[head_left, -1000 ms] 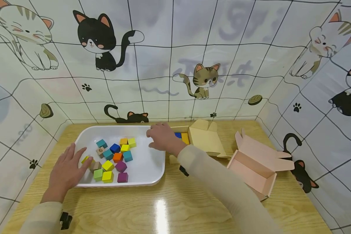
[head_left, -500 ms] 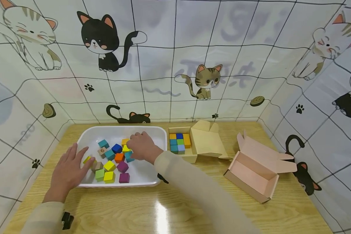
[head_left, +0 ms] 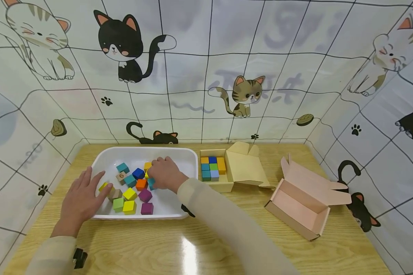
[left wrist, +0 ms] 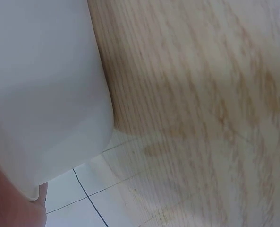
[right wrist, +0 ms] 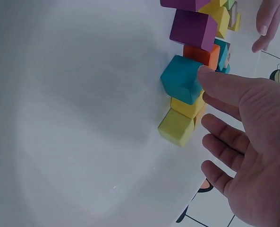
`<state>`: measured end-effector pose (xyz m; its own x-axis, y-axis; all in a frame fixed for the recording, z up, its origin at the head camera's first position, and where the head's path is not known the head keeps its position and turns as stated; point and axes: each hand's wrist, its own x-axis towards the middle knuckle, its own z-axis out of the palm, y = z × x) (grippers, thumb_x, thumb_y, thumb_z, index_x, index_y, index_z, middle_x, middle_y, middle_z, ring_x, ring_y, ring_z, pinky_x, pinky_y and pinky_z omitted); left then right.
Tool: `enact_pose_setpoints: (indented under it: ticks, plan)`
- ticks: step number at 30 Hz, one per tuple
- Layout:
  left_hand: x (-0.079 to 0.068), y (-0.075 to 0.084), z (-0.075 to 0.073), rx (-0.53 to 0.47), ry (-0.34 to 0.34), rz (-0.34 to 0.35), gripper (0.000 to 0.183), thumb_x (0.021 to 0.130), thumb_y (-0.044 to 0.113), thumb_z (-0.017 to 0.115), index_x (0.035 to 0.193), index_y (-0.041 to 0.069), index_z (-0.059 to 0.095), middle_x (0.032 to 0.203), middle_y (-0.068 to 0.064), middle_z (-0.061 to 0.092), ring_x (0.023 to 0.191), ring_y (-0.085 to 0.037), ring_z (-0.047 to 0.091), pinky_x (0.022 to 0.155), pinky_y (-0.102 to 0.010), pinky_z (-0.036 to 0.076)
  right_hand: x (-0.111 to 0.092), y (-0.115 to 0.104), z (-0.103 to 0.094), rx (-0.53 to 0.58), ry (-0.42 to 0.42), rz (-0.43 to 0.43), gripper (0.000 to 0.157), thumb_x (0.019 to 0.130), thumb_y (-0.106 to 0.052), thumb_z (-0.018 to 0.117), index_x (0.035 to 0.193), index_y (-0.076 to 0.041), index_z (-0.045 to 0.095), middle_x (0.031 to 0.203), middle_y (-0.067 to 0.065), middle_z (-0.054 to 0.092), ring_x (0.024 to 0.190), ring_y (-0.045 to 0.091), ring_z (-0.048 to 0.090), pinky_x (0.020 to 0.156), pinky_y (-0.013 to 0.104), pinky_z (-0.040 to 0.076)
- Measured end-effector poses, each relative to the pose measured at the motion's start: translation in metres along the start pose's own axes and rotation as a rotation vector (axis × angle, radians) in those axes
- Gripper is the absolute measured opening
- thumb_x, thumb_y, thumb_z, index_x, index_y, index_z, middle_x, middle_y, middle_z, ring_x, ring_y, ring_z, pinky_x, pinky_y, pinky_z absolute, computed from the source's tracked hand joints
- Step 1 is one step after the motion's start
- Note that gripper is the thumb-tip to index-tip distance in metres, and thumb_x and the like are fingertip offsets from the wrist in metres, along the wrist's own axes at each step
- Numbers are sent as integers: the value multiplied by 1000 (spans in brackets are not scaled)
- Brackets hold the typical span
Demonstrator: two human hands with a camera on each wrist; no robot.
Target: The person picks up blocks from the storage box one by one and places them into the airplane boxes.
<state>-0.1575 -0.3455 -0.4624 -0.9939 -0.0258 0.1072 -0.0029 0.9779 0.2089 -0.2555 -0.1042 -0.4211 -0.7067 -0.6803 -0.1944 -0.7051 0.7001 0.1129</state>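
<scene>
A white plastic tray [head_left: 179,206] holds several coloured toy cubes. My right hand [head_left: 166,173] is over the right side of the cube pile, hiding some of it in the head view. In the right wrist view its thumb tip lies right at the edge of a teal cube [right wrist: 180,80], with the other fingers loosely bent. Beside that cube are a yellow-green cube [right wrist: 176,127], an orange cube [right wrist: 201,53] and a purple cube [right wrist: 192,29]. My left hand [head_left: 82,200] rests at the tray's left rim, fingers extended and spread, thumb reaching over near a yellow cube [head_left: 103,186].
Right of the tray stands an open yellow cardboard box [head_left: 217,186], partly filled with blocks, its lid [head_left: 246,166] folded out to the right. Farther right sits an open pink cardboard box [head_left: 297,204] with nothing in it. Cat-print sheeting [head_left: 192,76] surrounds the wooden table [head_left: 151,248].
My right hand has moved left from the tray's right rim to the cube pile, uncovering the blocks in the yellow box. The left hand stays at the tray's left rim.
</scene>
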Motion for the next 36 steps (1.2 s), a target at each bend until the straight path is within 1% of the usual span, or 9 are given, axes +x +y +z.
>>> enact_pose_setpoints:
  ticks: [5, 16, 22, 24, 30, 34, 36]
  plan:
    - [0, 0, -1, -5, -5, -1, 70, 92, 55, 34, 142, 7, 28, 152, -25, 2, 138, -44, 4, 109, -63, 8, 1, -2, 0, -15, -26, 3, 35, 76, -49, 68, 108, -36, 64, 106, -9, 55, 94, 11, 42, 88, 28, 39]
    - [1, -2, 0, -6, 1, -4, 70, 92, 55, 34, 142, 7, 28, 152, -25, 2, 138, -44, 3, 109, -63, 7, 6, -4, -3, -34, -62, 8, 39, 74, -47, 71, 110, -35, 64, 109, -8, 54, 95, 12, 41, 86, 27, 39]
    - [0, -1, 1, 0, 4, -7, 70, 92, 55, 34, 142, 7, 29, 152, -25, 2, 138, -44, 4, 109, -63, 8, 8, -6, -4, -89, -76, 13, 43, 75, -47, 70, 114, -34, 60, 111, -6, 54, 96, 13, 42, 86, 27, 40]
    - [0, -1, 1, -1, 8, -9, 70, 92, 55, 34, 142, 7, 29, 152, -24, 2, 138, -44, 4, 109, -62, 8, 8, -6, -4, -99, -79, 19, 40, 76, -45, 69, 113, -33, 60, 111, -6, 53, 96, 13, 42, 86, 27, 40]
    - [1, -1, 1, 4, 8, -13, 70, 92, 55, 34, 142, 7, 29, 152, -24, 2, 138, -44, 5, 109, -62, 8, 7, -6, -4, -106, -93, 30, 26, 79, -42, 66, 103, -32, 63, 109, -6, 52, 95, 14, 41, 90, 29, 39]
    - [1, -1, 1, 4, 6, -12, 70, 91, 56, 34, 142, 7, 30, 152, -25, 3, 138, -44, 5, 109, -62, 8, 6, -5, -5, -114, -93, 34, 26, 78, -42, 68, 100, -30, 64, 111, -6, 51, 97, 14, 41, 92, 30, 39]
    - [2, -1, 1, 6, 5, -12, 70, 91, 56, 34, 141, 7, 30, 152, -25, 3, 138, -44, 5, 109, -62, 8, 5, -4, -4, -118, -96, 34, 28, 77, -43, 68, 102, -30, 64, 112, -6, 52, 98, 14, 42, 94, 30, 39]
